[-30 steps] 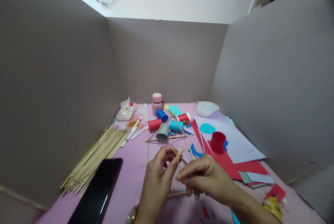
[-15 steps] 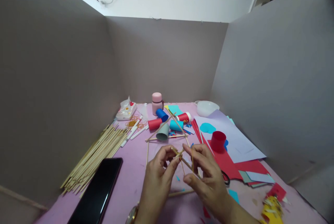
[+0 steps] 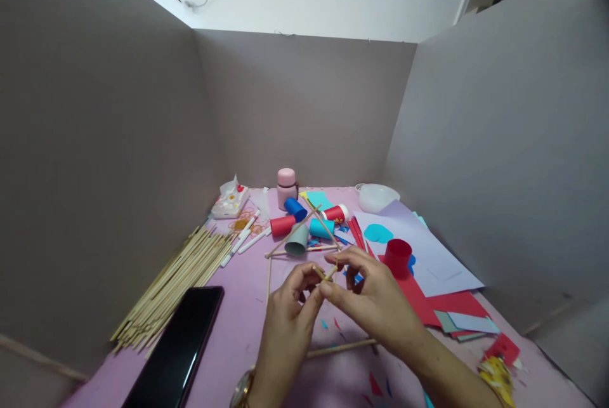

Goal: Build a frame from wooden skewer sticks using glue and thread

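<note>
Head view: the left hand pinches a pair of crossed sticks between thumb and forefinger above the middle of the table, their ends projecting past the fingertips while the lengths below are concealed by the hands. The right hand curves about the same joint, its thumb tip by the crossing and its forefinger raised apart; a thin yellowish strand shows at the upper stick end, but whether these fingers grip it cannot be told. Beyond lies a stick frame, its right side largely covered by the right hand; toward the near edge, a lower stick runs partly behind the left wrist. Behind the right hand, a blue paper piece shows only in part. A wristwatch and, at the near left corner, a phone are cut off by the lower border. A bundle of sticks lies along the left edge. Near the right edge, a yellow object, partly hidden by the right forearm, is too indistinct to identify.
</note>
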{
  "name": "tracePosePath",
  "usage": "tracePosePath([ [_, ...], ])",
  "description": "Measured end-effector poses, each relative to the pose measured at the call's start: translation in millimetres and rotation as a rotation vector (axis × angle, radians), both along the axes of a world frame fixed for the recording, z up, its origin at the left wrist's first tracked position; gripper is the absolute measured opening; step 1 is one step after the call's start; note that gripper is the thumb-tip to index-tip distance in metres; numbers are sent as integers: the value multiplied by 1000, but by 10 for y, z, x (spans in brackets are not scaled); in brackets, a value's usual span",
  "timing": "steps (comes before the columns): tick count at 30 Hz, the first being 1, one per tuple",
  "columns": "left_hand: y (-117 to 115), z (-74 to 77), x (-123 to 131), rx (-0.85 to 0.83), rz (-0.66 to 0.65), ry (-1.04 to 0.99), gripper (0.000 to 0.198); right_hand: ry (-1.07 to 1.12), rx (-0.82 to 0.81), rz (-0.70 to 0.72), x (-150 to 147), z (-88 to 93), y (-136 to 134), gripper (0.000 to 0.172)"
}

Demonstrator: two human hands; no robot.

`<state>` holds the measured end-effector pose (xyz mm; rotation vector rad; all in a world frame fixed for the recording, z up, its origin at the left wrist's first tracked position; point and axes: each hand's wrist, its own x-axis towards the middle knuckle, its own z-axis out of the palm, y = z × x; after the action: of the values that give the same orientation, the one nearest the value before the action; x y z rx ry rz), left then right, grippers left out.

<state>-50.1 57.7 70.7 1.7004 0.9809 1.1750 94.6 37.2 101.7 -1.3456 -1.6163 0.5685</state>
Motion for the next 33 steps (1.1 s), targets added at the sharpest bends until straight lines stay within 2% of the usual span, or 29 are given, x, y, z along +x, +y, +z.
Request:
tracePosePath([
  [4,-11,3,0,4,20,-1,13,-232,47,13,-66,192,58,24],
  [10,-22,24,13,3,27,-28,21,-591,11,47,-162,401,145,8],
  [17,-13,0,15,8,40,-2,23,-888,-29,137,-117,550,233,16],
  [19,-11,-2,19,-4,40,2,22,-913,-44,185,-82,592,242,18],
  [22,-4,-7,24,-13,23,-7,22,-888,-47,268,-19,628,245,12],
  [27,3,-24,16,-20,9,-28,18,-818,-17,377,90,599,230,14],
  [29,1,-29,19,-22,4,-33,15,-809,-20,390,129,569,214,16],
  [33,-10,-30,47,-30,18,-20,11,-744,-12,307,190,495,168,9],
])
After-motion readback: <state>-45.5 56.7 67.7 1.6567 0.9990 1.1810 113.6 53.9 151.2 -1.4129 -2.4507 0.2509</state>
